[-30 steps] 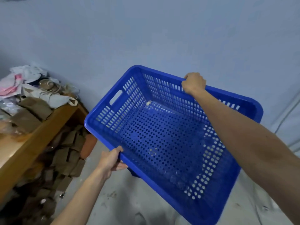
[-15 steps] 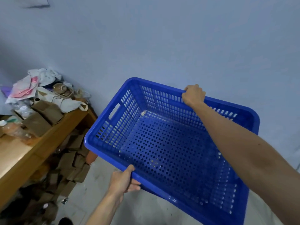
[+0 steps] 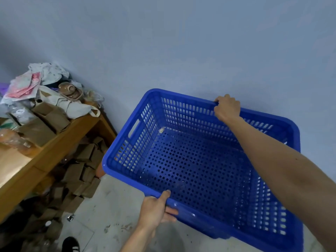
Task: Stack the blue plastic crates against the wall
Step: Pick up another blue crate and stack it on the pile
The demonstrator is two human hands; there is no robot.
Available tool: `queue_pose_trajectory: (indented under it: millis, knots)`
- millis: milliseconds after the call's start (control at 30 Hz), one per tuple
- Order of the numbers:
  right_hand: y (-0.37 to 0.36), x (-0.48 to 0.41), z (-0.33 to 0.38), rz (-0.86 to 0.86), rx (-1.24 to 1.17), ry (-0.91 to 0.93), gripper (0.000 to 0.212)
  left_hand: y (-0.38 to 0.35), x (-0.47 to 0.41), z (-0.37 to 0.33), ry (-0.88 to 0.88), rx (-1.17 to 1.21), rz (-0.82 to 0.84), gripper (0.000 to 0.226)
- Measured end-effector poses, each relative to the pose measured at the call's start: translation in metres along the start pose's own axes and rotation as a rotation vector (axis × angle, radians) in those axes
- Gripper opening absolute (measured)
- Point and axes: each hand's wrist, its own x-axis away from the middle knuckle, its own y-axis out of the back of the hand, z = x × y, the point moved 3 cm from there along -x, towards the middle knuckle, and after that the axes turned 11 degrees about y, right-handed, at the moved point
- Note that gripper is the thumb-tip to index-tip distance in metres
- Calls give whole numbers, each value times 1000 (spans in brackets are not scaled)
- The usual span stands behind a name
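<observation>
A blue perforated plastic crate (image 3: 200,170) is held low in front of the pale wall (image 3: 181,42), its open top facing me and its inside empty. My left hand (image 3: 156,210) grips the near long rim, thumb over the edge. My right hand (image 3: 227,107) grips the far long rim, close to the wall. The crate's far edge is near or against the wall; I cannot tell which. Under its near right corner another blue crate edge (image 3: 218,233) shows, mostly hidden.
A wooden table (image 3: 54,151) stands at the left, piled with cloth bags, papers and brown paper bags. Several more brown paper bags (image 3: 78,175) lie heaped under it. The grey floor (image 3: 109,215) lies below, and a black shoe (image 3: 71,244) shows at the bottom.
The crate has come down and levelled out closer to the wall and floor. My left hand has slid rightward along the near rim; both hands keep their grip.
</observation>
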Motion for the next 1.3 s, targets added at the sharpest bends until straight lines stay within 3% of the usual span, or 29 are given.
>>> queue_pose_trajectory:
  millis: [167,367,667,833,933,1100,1200,1300]
  knots:
    - [-21,-11,-21,13,3,19,35,-6,-12,-8,-82,-105,17,66]
    - [-36,-16,-40,355,-88,67,56,-15,-21,-34,-167,-241,-43,75]
    - [-44,28,-25,425,-142,58,68,-6,-27,-39,-235,-465,35,86]
    - [-46,80,7,514,-182,105,65,14,-23,-56,-233,-763,105,87]
    - [-43,117,26,579,-237,94,62,21,-17,-72,-463,-951,17,69]
    - [-24,190,57,584,-363,22,74,24,-5,-96,-1193,-1230,-313,45]
    - [-13,234,66,592,-456,-38,90,27,-27,-96,-1203,-1676,-308,64]
    - [-9,272,61,594,-418,-55,93,33,-43,-99,-1123,-1816,-240,34]
